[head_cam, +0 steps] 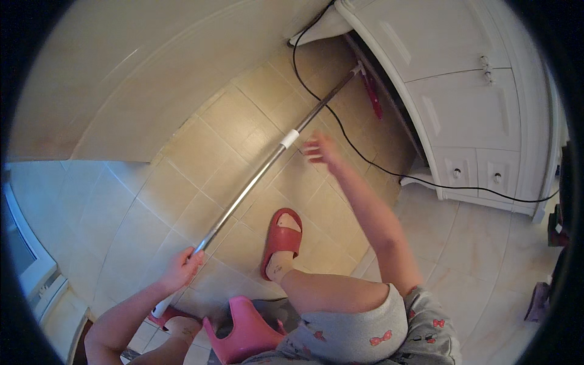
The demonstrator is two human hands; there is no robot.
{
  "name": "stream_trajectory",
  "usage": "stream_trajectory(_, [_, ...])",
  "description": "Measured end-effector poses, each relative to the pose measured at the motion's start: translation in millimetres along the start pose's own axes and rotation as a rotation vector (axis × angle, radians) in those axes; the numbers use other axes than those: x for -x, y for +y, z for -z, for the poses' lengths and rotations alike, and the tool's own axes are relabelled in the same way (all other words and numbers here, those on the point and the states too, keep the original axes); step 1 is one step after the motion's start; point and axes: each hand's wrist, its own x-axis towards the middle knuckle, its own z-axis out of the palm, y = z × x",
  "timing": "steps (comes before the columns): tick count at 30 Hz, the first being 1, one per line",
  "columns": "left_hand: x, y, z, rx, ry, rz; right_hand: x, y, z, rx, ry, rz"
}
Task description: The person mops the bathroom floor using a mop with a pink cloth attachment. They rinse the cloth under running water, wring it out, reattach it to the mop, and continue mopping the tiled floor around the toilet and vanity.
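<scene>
My left hand (185, 267) is closed around the lower part of a long metal pole (255, 179), just above its white end grip. A white collar (290, 138) joins the pole's two sections. At the far end sits a narrow red head (372, 96), like a squeegee or mop, partly in the shadow at the cabinet's base. My right hand (320, 149), slightly blurred, hovers beside the collar with fingers apart and holds nothing. A black cable (351, 139) crosses the floor and meets the pole beyond the collar.
A white cabinet (470, 109) with doors and drawers stands on short feet at right. A pale curved panel (137, 82) borders the tiled floor (232, 130) at left. Below me is a pink plastic stool (246, 335). I wear red slippers (285, 237).
</scene>
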Motion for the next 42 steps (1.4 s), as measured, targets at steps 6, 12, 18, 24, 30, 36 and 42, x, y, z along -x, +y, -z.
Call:
stream_trajectory(6, [-23,22,-2,-0.043,-0.001,0.114,-48,-19,138,0.075,0.421,0.104])
stream_trajectory(12, [-50,-9,2,-0.130,0.131,0.081,-104,-39,250,0.369,0.785,0.149])
stream_trajectory(18, [-84,3,-8,-0.162,0.175,-0.017,-172,-35,354,0.339,0.670,0.034])
stream_trajectory(24, [-106,36,-21,-0.072,0.103,0.018,-208,-42,373,0.247,0.537,-0.013])
stream_trajectory(30, [-108,30,-27,-0.076,0.150,-0.008,-219,-50,340,0.209,0.569,0.112])
stream_trajectory(36, [-110,12,-29,-0.031,0.163,-0.032,-233,-67,323,0.191,0.641,0.228])
stream_trajectory(42, [-109,15,-30,-0.043,0.150,0.024,-240,-72,313,0.167,0.709,0.315])
